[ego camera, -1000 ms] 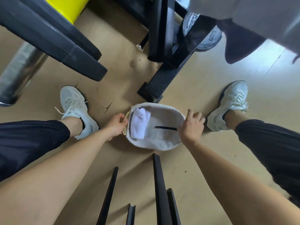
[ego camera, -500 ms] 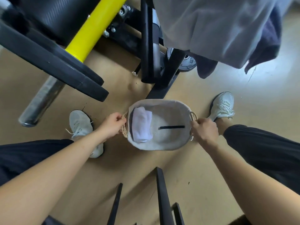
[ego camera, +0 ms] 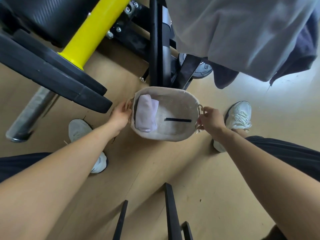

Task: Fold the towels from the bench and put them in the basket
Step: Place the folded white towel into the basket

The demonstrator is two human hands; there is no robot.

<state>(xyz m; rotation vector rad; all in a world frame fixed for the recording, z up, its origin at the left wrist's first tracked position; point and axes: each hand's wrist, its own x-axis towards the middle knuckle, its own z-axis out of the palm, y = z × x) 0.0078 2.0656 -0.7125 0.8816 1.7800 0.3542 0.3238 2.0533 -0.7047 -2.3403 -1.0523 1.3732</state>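
left hand — fingers curled, gripping | right hand — fingers pinched shut | 2 arms outstretched

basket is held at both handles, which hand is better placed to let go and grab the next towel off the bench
Right, probably. The grey towel hangs above and beyond the right hand, while the left hand sits under the weight plates, so its way up looks blocked.

There is just one camera, up on the person's head. It looks straight down at the wooden floor, with both arms reaching out close below.
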